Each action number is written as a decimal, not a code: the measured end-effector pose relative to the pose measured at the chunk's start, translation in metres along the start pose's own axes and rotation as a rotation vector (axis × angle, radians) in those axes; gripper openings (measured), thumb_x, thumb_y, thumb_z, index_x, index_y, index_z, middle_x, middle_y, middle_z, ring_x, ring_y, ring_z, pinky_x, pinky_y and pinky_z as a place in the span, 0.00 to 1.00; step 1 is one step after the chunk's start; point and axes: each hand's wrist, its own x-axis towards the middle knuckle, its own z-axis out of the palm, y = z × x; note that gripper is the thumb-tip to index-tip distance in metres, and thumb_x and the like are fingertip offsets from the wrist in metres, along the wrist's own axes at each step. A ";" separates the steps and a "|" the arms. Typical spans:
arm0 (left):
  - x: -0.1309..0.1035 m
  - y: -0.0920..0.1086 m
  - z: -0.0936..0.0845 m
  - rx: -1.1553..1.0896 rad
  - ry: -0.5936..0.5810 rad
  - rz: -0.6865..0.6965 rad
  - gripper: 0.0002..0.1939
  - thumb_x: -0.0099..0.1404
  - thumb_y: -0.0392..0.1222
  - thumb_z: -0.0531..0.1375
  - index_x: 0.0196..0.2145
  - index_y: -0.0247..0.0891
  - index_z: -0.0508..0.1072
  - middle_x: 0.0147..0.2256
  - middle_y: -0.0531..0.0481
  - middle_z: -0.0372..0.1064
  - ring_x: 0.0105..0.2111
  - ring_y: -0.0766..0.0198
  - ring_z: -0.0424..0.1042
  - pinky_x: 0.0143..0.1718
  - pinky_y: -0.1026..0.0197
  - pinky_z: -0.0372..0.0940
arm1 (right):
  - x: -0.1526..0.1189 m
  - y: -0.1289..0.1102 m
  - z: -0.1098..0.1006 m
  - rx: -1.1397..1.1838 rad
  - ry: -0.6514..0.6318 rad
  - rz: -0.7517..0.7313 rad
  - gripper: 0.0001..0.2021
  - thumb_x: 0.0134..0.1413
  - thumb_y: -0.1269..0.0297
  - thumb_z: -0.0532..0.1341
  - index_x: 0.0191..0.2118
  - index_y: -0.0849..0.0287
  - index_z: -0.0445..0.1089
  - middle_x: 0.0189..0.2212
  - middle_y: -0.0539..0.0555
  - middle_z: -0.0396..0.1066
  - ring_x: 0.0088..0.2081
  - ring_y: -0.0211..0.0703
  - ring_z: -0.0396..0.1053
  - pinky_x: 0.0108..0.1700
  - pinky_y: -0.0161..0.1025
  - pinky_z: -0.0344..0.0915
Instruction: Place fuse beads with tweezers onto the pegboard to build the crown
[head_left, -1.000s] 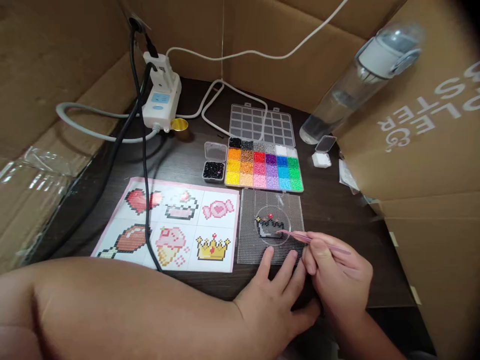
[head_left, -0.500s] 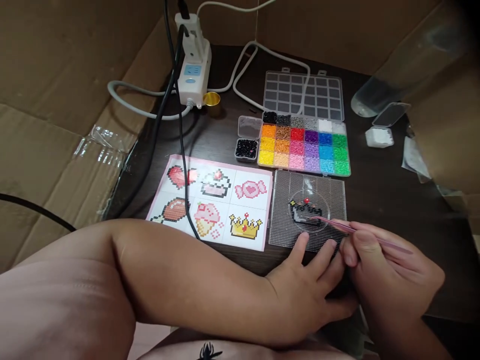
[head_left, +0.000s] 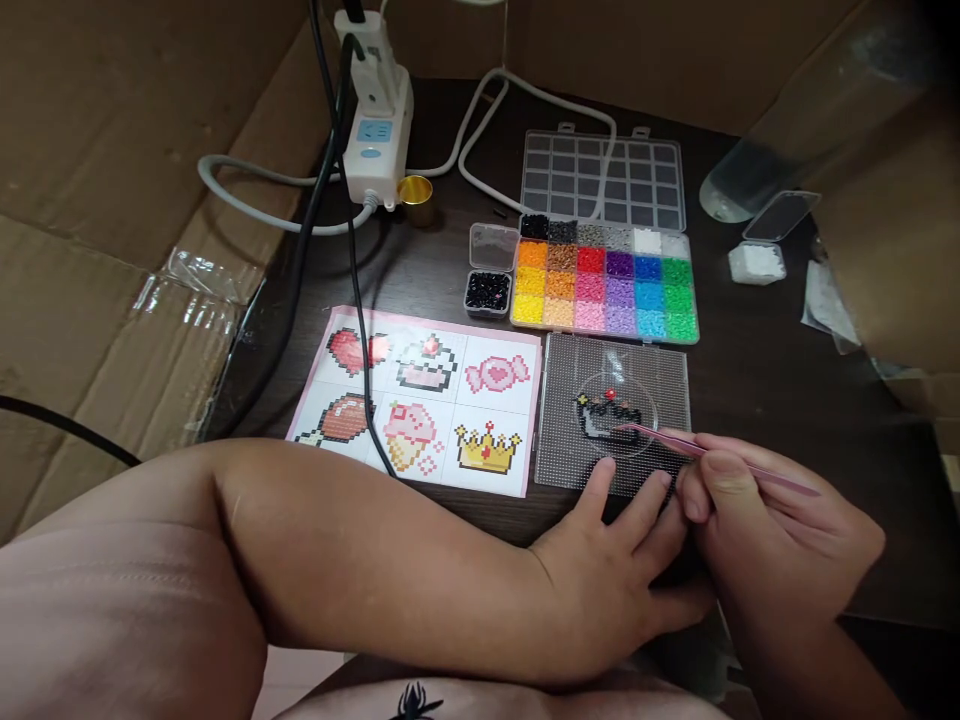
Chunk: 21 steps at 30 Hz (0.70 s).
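Observation:
My right hand (head_left: 772, 510) is closed around pink tweezers (head_left: 694, 445), whose tips rest at the bead figure (head_left: 609, 414) on the clear pegboard (head_left: 559, 440). Black beads outline this crown-like shape, with a red bead on top and a yellow one at its left point. Whether the tips pinch a bead is too small to tell. With fingers spread, my left hand (head_left: 615, 570) lies at the board's near edge, its fingertips just below the figure. Left of the board lies a pattern sheet (head_left: 495, 394) with pixel pictures, among them a yellow crown.
Behind the board stands an open bead box (head_left: 604, 290) of many colours. A small case of black beads (head_left: 487, 292) sits beside it. Further left are a power strip (head_left: 379, 135), a gold cup (head_left: 417, 203) and a black cable (head_left: 360, 300) crossing the sheet. A white bead case (head_left: 756, 263) stands right.
The whole view has shifted slightly, so the things on the table appear a little higher and further left. The tweezer tips stay near the same part of the figure; my left hand keeps its place.

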 end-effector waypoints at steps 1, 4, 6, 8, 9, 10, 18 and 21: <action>0.000 0.000 -0.001 -0.005 -0.005 0.000 0.20 0.69 0.48 0.49 0.57 0.58 0.64 0.63 0.40 0.51 0.64 0.39 0.45 0.56 0.29 0.38 | 0.000 0.000 0.000 -0.004 0.001 0.025 0.07 0.57 0.66 0.62 0.39 0.59 0.77 0.18 0.48 0.68 0.18 0.33 0.63 0.21 0.35 0.62; 0.001 -0.001 -0.003 -0.012 -0.031 -0.010 0.20 0.68 0.49 0.50 0.57 0.58 0.64 0.64 0.40 0.49 0.65 0.39 0.43 0.57 0.29 0.34 | 0.002 0.001 -0.001 -0.022 -0.021 0.060 0.07 0.57 0.66 0.62 0.38 0.58 0.77 0.17 0.47 0.69 0.17 0.33 0.63 0.22 0.34 0.64; 0.003 -0.002 -0.003 -0.016 -0.044 -0.010 0.20 0.68 0.50 0.51 0.57 0.57 0.64 0.64 0.40 0.49 0.65 0.39 0.43 0.57 0.29 0.33 | 0.004 0.002 -0.001 -0.024 -0.038 0.042 0.07 0.57 0.66 0.62 0.38 0.58 0.78 0.18 0.48 0.70 0.17 0.32 0.63 0.23 0.34 0.65; 0.004 -0.003 -0.003 -0.016 -0.048 -0.008 0.21 0.67 0.50 0.52 0.57 0.57 0.64 0.64 0.39 0.49 0.65 0.39 0.42 0.57 0.29 0.32 | 0.004 0.003 0.000 -0.015 -0.039 0.024 0.07 0.57 0.67 0.62 0.38 0.58 0.78 0.19 0.48 0.72 0.17 0.32 0.63 0.23 0.34 0.65; 0.004 -0.003 -0.003 -0.016 -0.048 -0.006 0.21 0.67 0.50 0.52 0.57 0.58 0.63 0.64 0.39 0.49 0.65 0.39 0.42 0.57 0.29 0.33 | 0.005 0.004 0.000 -0.014 -0.038 0.020 0.07 0.57 0.67 0.62 0.38 0.58 0.78 0.19 0.49 0.72 0.17 0.32 0.63 0.23 0.35 0.65; 0.004 -0.003 -0.003 -0.015 -0.048 -0.006 0.21 0.67 0.50 0.51 0.58 0.58 0.63 0.64 0.39 0.49 0.65 0.39 0.42 0.57 0.29 0.34 | 0.005 0.004 0.000 -0.014 -0.037 0.018 0.07 0.57 0.67 0.62 0.38 0.58 0.78 0.20 0.49 0.72 0.17 0.32 0.63 0.23 0.35 0.65; 0.003 -0.004 -0.005 -0.010 -0.046 -0.003 0.20 0.69 0.49 0.49 0.58 0.57 0.63 0.64 0.42 0.51 0.64 0.39 0.45 0.56 0.30 0.42 | 0.004 0.004 -0.001 -0.003 -0.053 -0.003 0.07 0.57 0.67 0.62 0.37 0.58 0.78 0.17 0.47 0.70 0.17 0.32 0.64 0.23 0.34 0.66; 0.003 -0.004 -0.004 -0.021 -0.037 -0.001 0.21 0.68 0.49 0.51 0.58 0.57 0.63 0.64 0.42 0.52 0.64 0.39 0.45 0.56 0.30 0.42 | 0.004 0.003 0.000 -0.017 -0.053 -0.008 0.07 0.57 0.68 0.62 0.38 0.57 0.78 0.17 0.46 0.69 0.17 0.32 0.63 0.23 0.34 0.66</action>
